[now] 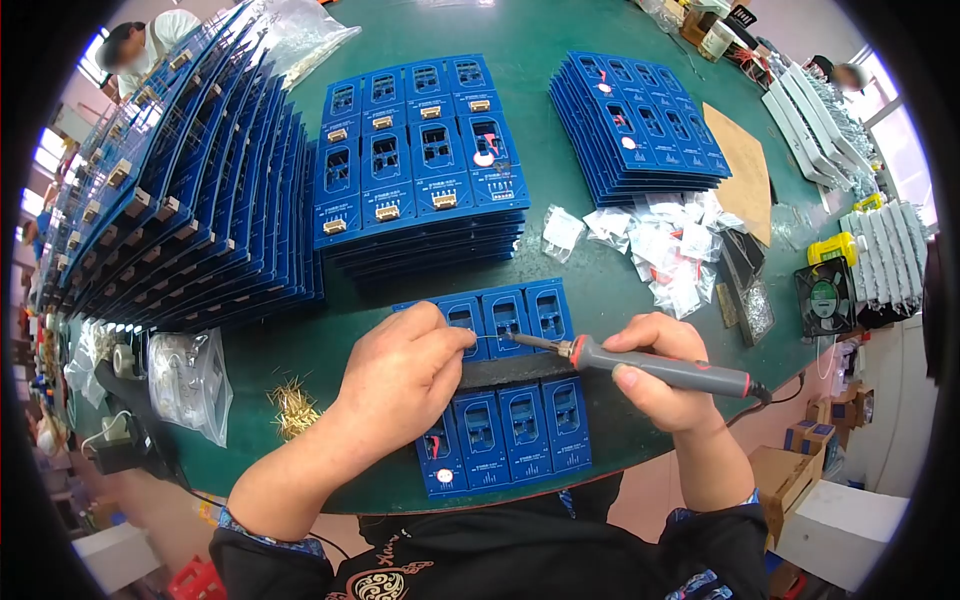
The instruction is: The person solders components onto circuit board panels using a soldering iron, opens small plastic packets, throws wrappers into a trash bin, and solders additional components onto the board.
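Note:
My right hand is wrapped round a grey soldering iron, whose tip points left onto a blue circuit board panel. My left hand is closed in a pinch on a thin strand of solder wire, its end close to the iron's tip. The panel lies flat in front of me, its upper left corner partly hidden by the left hand. Across its middle runs a dark bar. A red piece and a white round sticker show at its lower left.
Stacks of blue boards stand at the left, centre and right. Small plastic bags lie beyond the iron, near a black fan. Clipped wire leads lie by my left forearm. Two other people are at the far sides.

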Motion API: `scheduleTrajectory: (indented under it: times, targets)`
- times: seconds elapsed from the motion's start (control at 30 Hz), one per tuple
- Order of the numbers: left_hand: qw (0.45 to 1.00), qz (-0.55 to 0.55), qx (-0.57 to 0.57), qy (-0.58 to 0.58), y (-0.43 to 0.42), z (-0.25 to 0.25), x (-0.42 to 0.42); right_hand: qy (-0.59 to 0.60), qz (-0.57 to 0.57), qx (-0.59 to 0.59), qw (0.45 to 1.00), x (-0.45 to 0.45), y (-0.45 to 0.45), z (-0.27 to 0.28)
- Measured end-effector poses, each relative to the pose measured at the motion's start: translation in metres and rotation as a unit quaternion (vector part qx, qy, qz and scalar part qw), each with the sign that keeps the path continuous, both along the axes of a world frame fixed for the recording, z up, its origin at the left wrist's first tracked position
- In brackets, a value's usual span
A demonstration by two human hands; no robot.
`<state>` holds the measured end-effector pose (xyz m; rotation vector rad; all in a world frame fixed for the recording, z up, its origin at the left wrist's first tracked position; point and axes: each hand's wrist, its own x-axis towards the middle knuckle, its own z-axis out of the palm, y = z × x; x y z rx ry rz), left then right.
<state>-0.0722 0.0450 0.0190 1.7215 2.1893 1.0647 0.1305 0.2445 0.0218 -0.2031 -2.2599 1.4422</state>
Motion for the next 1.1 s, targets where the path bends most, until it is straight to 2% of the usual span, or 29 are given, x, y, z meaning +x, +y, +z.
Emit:
scheduleTrajectory:
  times: [0.77, 0.9, 1.0, 1.07, 1.1]
  targets:
    - [1.0, -0.014, -0.01, 0.008, 0.001, -0.002, -0.001, -0.024, 0.006, 0.007, 1.0, -0.002, -0.002, 0.005]
    - [1.0, 0.004, 0.009, -0.012, -0.006, 0.006, -0.003, 0.013, -0.026, -0.023, 0.999, 0.003, -0.001, 0.006]
    - [0.999, -0.001, -0.002, -0.05, -0.016, 0.017, -0.004, -0.002, -0.051, -0.09, 0.995, 0.005, -0.01, 0.006]
    - [0.996, -0.023, 0.008, -0.088, -0.024, 0.023, 0.002, -0.031, -0.037, -0.147, 0.988, 0.004, -0.025, 0.01]
    - [0.99, -0.021, 0.003, -0.136, -0.028, 0.027, 0.01, -0.006, -0.005, -0.166, 0.986, 0.002, -0.032, 0.006]
